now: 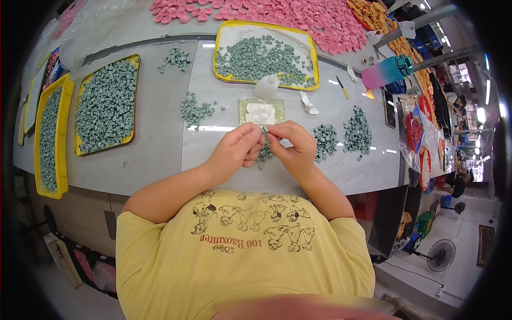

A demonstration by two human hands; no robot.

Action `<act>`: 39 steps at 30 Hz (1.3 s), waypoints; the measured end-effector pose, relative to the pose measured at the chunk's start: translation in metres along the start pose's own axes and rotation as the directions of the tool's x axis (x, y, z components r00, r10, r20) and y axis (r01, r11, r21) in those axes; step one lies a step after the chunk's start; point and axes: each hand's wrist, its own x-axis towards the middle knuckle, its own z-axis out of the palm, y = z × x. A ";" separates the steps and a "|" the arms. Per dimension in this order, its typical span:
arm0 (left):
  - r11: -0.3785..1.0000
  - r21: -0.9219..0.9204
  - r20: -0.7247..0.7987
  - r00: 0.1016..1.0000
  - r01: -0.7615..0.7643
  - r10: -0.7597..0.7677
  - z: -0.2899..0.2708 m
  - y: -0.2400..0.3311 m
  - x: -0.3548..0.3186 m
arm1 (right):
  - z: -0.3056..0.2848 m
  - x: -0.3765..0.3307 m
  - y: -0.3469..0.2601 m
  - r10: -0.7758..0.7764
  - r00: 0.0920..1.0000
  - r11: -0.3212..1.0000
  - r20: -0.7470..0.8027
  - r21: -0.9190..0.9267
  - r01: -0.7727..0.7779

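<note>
My left hand and my right hand meet in front of my chest, both closed in a pinch. A small grey-green piece sits between their fingertips; its exact shape is too small to make out. Partly hidden below the hands lies a small heap of similar pieces. Just beyond the fingers is a flat greenish see-through block with white paper and a small round clear dish on it. A white squeeze bottle stands behind that block, touching the tray's near edge.
Loose green heaps lie right and left. A yellow-rimmed tray of green pieces is ahead, with two more at left. Pink cup-shaped pieces cover the far side. Nearby are crumpled tissue, a knife, a bottle and a phone.
</note>
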 end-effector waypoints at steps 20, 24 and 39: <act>0.979 -0.197 0.026 0.998 0.053 -0.049 -0.017 -0.021 0.020 | 0.004 -0.009 0.033 -0.287 0.958 0.942 0.006 -0.181 0.283; 0.972 -0.223 0.101 0.993 0.078 -0.057 -0.018 -0.022 0.023 | 0.004 -0.012 0.031 -0.175 0.984 0.981 -0.040 -0.097 0.171; 0.976 -0.187 0.079 0.992 0.112 -0.099 -0.013 -0.030 0.045 | -0.027 -0.002 0.063 -0.049 0.999 0.980 -0.006 -0.192 0.047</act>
